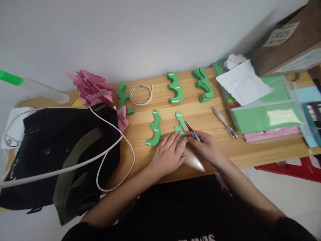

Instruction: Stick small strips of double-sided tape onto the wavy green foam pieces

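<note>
My left hand (168,152) lies flat with its fingers stretched out, pressing on the lower part of a wavy green paper cutout (179,126) with white tape strips. In my right hand (206,147) is a pair of scissors (192,130), its dark pointed blades beside the cutout's right edge. My right fingertips are close to my left hand and hide most of the handles. A similar green cutout with tape strips (155,129) lies to the left. Behind are a taped green stack (176,87), another green stack (204,85) and a roll of double-sided tape (140,94).
Left are a black bag (62,147) with a white cable (110,145) across it, a pink paper flower (92,87) and more green pieces (122,93). Right are a clear pen-like tool (224,122), green paper packs (265,117), crumpled white paper (243,80) and a cardboard box (288,43).
</note>
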{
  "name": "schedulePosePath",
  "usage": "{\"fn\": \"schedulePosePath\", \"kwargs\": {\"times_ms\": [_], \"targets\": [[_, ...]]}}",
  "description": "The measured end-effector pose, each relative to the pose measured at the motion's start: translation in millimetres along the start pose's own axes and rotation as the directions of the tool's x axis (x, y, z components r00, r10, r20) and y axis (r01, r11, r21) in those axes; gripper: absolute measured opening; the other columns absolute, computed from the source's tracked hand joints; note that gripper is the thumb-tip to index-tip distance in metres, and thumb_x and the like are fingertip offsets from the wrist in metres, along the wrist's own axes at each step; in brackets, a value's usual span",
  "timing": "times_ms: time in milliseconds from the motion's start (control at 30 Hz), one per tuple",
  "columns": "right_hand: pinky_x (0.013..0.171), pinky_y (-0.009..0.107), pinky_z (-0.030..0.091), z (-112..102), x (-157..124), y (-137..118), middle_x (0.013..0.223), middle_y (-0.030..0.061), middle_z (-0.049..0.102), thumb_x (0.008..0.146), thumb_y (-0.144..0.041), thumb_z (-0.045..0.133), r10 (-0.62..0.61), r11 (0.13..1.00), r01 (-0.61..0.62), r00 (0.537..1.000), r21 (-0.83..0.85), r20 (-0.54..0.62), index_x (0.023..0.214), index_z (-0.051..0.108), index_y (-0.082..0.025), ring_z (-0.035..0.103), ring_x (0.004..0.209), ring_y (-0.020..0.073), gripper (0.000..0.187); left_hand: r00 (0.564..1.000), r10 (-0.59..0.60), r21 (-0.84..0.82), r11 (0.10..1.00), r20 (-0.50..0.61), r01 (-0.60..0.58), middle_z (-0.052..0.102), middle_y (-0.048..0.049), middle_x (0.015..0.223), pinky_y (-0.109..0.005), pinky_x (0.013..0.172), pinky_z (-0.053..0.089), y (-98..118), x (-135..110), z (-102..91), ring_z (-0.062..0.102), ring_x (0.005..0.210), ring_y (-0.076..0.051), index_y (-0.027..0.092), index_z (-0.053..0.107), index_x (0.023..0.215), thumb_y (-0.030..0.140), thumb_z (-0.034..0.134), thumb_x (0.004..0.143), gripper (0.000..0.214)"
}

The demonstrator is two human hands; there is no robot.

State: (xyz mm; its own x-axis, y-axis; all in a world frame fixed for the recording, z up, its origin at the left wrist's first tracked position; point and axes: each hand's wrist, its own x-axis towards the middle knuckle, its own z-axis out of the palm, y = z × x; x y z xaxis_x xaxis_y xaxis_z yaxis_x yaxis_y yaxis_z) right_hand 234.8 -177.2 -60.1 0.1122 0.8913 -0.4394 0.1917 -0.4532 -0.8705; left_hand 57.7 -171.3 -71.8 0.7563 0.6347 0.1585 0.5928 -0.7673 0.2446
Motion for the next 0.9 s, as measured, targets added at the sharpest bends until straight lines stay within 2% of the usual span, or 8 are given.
{"fn": "schedulePosePath", "kwargs": {"times_ms": [133,300,367,433,533,633,733,900], "targets": [[0.067,0.031,0.049,-2.8,-1.9,-7.0,0.071,0.002,0.07,0.075,-0.034,0.06,-0.002,1.0,0.002,1.0,-0.003,0.013,0.082,0.072,-0.02,0.065,0.073,0.0203,0.019,1.0,0.03,-0.007,1.0,-0.007,-0.03,0.053,-0.0228,0.137,-0.045,0.108,0.036,-0.6,-0.2,3.8,0.046,0.132,-0.033,0.009,0.05,0.13,0.052,0.042,0.093,0.057],[0.068,0.033,0.05,-13.0,-5.1,-9.7,0.068,0.0041,0.071,0.076,-0.029,0.06,-0.031,0.991,0.016,0.993,-0.134,-0.116,0.083,0.074,-0.018,0.065,0.069,0.0217,0.02,0.999,0.044,0.018,0.999,0.0,-0.044,0.053,-0.0226,0.138,-0.045,0.107,0.037,0.4,-1.9,4.8,0.046,0.133,-0.033,0.01,0.052,0.125,0.051,0.044,0.093,0.053],[0.075,0.037,0.052,-14.9,-5.9,-8.1,0.079,0.0057,0.075,0.078,-0.029,0.058,-0.093,0.987,0.083,0.993,-0.138,-0.067,0.088,0.075,-0.019,0.068,0.076,0.0238,0.022,0.999,0.045,0.043,0.998,-0.009,-0.045,0.053,-0.0215,0.138,-0.044,0.107,0.038,0.3,-2.4,4.6,0.046,0.132,-0.032,0.011,0.053,0.124,0.051,0.044,0.093,0.052],[0.088,0.04,0.051,-14.3,-6.5,-6.3,0.095,0.006,0.076,0.082,-0.03,0.057,-0.177,0.977,0.181,0.983,-0.115,0.048,0.096,0.075,-0.021,0.069,0.094,0.0261,0.024,0.999,0.051,0.056,0.997,-0.012,-0.05,0.053,-0.0219,0.138,-0.044,0.107,0.037,0.0,-2.8,4.4,0.046,0.132,-0.032,0.01,0.053,0.124,0.051,0.044,0.093,0.052],[0.102,0.042,0.045,-11.4,-7.5,-4.6,0.115,0.0055,0.072,0.087,-0.028,0.052,-0.245,0.95,0.27,0.956,-0.154,0.162,0.108,0.072,-0.023,0.062,0.115,0.0258,0.029,0.998,0.063,0.047,0.997,-0.007,-0.063,0.052,-0.0234,0.138,-0.045,0.108,0.036,-0.4,-3.8,3.8,0.045,0.133,-0.034,0.009,0.053,0.123,0.051,0.046,0.092,0.053],[0.101,0.042,0.045,-10.4,-8.9,-4.0,0.124,0.0069,0.068,0.09,-0.025,0.048,-0.256,0.908,0.311,0.942,-0.281,0.216,0.116,0.069,-0.023,0.062,0.116,0.0257,0.034,0.998,0.066,0.027,0.997,0.009,-0.066,0.05,-0.0239,0.14,-0.046,0.109,0.035,-0.3,-5.3,3.5,0.042,0.135,-0.035,0.009,0.052,0.124,0.053,0.049,0.09,0.055],[0.096,0.043,0.049,-11.6,-10.8,-2.6,0.122,0.008,0.069,0.089,-0.024,0.047,-0.257,0.848,0.339,0.935,-0.407,0.244,0.122,0.066,-0.024,0.065,0.111,0.0273,0.039,0.998,0.052,0.006,0.999,0.04,-0.052,0.047,-0.0239,0.143,-0.047,0.111,0.032,0.5,-6.6,3.9,0.038,0.138,-0.034,0.009,0.051,0.126,0.054,0.048,0.09,0.057],[0.091,0.046,0.051,-13.1,-15.9,2.2,0.118,0.0111,0.071,0.085,-0.023,0.049,-0.206,0.775,0.299,0.952,-0.557,0.224,0.131,0.06,-0.022,0.068,0.105,0.0312,0.048,0.997,0.044,-0.019,0.999,0.058,-0.043,0.049,-0.0238,0.141,-0.048,0.112,0.032,-0.2,-6.7,4.3,0.037,0.139,-0.034,0.008,0.051,0.127,0.054,0.051,0.089,0.06]]}}
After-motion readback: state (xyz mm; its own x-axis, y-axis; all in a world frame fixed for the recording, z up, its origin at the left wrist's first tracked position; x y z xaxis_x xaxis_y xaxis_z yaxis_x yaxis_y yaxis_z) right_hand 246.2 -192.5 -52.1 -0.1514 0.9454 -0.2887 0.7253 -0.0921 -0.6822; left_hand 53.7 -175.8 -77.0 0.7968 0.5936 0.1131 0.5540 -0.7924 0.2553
